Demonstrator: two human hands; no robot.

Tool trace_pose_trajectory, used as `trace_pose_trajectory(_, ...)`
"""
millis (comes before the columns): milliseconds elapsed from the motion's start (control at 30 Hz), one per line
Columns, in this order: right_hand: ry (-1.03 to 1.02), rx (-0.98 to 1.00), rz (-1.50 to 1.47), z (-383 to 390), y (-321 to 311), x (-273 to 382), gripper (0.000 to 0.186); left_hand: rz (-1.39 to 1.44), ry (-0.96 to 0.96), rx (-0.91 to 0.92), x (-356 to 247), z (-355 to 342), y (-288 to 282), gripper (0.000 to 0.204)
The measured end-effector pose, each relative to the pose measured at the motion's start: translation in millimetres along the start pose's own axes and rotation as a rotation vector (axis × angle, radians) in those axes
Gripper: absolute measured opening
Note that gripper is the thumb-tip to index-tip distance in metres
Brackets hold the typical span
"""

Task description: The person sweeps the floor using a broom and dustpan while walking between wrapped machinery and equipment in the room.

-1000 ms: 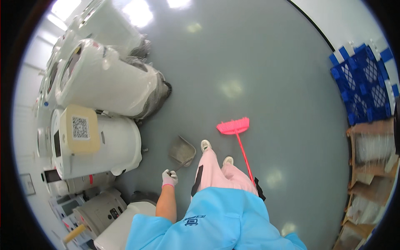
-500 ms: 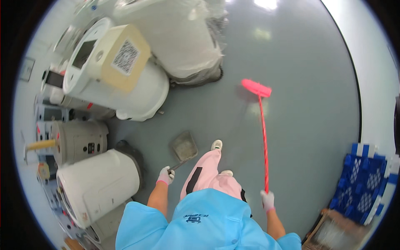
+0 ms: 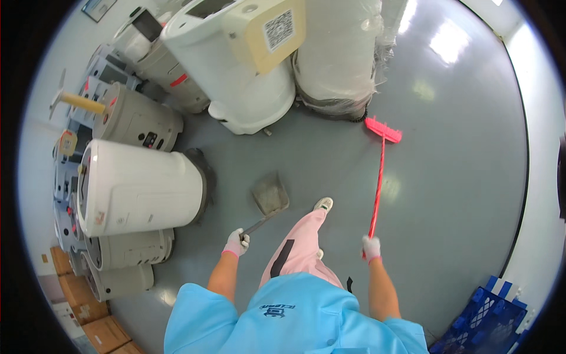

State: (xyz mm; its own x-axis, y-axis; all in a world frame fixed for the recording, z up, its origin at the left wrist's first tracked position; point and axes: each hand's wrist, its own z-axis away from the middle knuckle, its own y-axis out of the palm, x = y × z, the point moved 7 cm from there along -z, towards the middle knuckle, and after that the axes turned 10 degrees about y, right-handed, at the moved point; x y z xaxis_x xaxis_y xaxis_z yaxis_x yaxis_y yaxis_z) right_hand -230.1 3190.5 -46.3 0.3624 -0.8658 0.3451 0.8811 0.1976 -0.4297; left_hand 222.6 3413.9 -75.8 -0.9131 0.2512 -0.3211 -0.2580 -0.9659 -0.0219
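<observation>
Dustpan [image 3: 271, 196]: blurred, any contents too indistinct to tell
Rear shoe [image 3: 320, 253]: mostly behind pink trousers [image 3: 306, 242]
Wrapped machine [image 3: 336, 68]: top beyond the upper edge
Blue pallet [image 3: 484, 318]: cut off at lower right

This looks like an industrial storeroom or workshop. Bulky rounded machines [image 3: 141, 192], some plastic-wrapped, crowd a glossy grey floor [image 3: 454, 183], with cardboard boxes [image 3: 82, 295] and blue pallets [image 3: 480, 321] nearby.

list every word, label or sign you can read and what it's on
Blue shirt: dark chest lettering, not transcribed here.
Cream panel: square black-and-white code, no readable words.
Nearest white machine: marks too small to read.
Wall frame: too blurred to read.
Broom, dustpan: no text visible.
</observation>
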Motion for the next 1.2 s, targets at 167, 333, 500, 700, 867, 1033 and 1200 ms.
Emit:
trace_pose_trajectory(167,-0.023,-0.045,0.455,75,-13,-213,0.036,0.067,0.049,-0.016,36,-1,-60,0.015)
trace_pose_trajectory(333,-0.136,-0.121,0.523,108,-67,-351,0.04,0.118,0.046,-0.089,60,-5,-91,0.013)
trace_pose_trajectory(500,-0.151,-0.119,0.639,133,-83,-394,0.042,0.165,0.039,-0.131,70,-11,-129,0.012)
trace_pose_trajectory(700,-0.24,-0.119,0.691,165,-70,-324,0.041,0.267,0.081,-0.236,65,-33,-200,0.014)
trace_pose_trajectory(867,-0.197,0.1,0.29,137,61,-117,0.029,0.494,0.028,-0.21,57,-18,-244,0.014)
trace_pose_trajectory(1033,-0.129,0.275,0.173,133,230,32,0.029,0.566,0.001,-0.234,53,-11,-282,0.016)
trace_pose_trajectory(1200,-0.154,0.241,0.471,129,288,38,0.026,0.637,0.019,-0.308,24,-16,-284,0.018)
